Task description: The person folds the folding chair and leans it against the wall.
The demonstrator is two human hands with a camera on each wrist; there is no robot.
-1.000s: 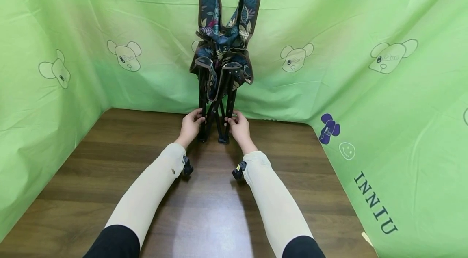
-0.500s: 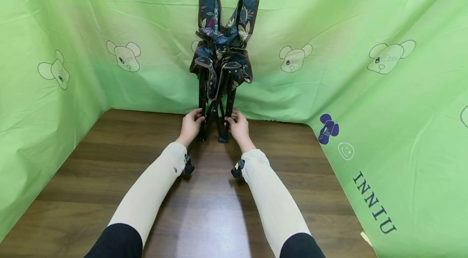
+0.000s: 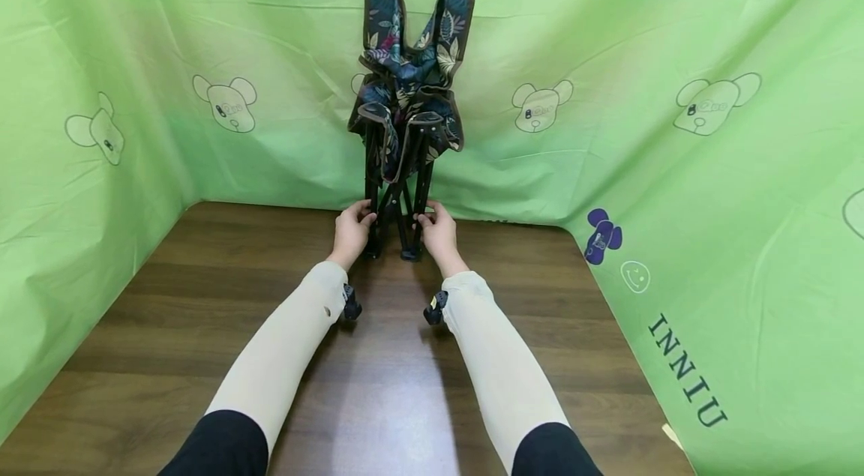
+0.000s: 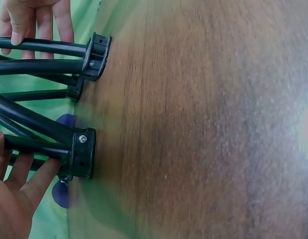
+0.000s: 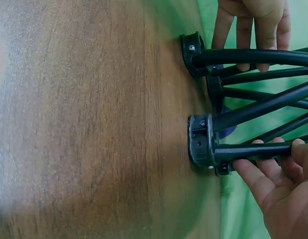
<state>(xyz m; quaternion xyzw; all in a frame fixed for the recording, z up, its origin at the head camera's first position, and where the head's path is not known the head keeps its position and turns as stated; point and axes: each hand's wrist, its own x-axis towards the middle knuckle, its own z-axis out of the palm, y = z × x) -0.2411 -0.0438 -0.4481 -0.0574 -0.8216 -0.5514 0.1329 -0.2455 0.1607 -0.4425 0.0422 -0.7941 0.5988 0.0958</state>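
Note:
A folded folding chair (image 3: 412, 71) stands upright at the back of the table, its dark fabric printed with blue, white and pink leaves. My left hand (image 3: 351, 232) pinches a black tube leg on the left side, low down. On the opposite side my right hand (image 3: 440, 232) holds another leg between thumb and fingers. The left wrist view shows the black plastic feet (image 4: 84, 153) against the wood, with thumb in front of the tube and fingers behind. From the right wrist, a foot (image 5: 199, 140) lies just beyond my fingertips (image 5: 243, 167).
The brown wooden table (image 3: 202, 356) stretches toward me. A green curtain (image 3: 283, 26) with mouse drawings hangs close behind the chair and along both sides. A small pale piece (image 3: 673, 435) lies at the right edge.

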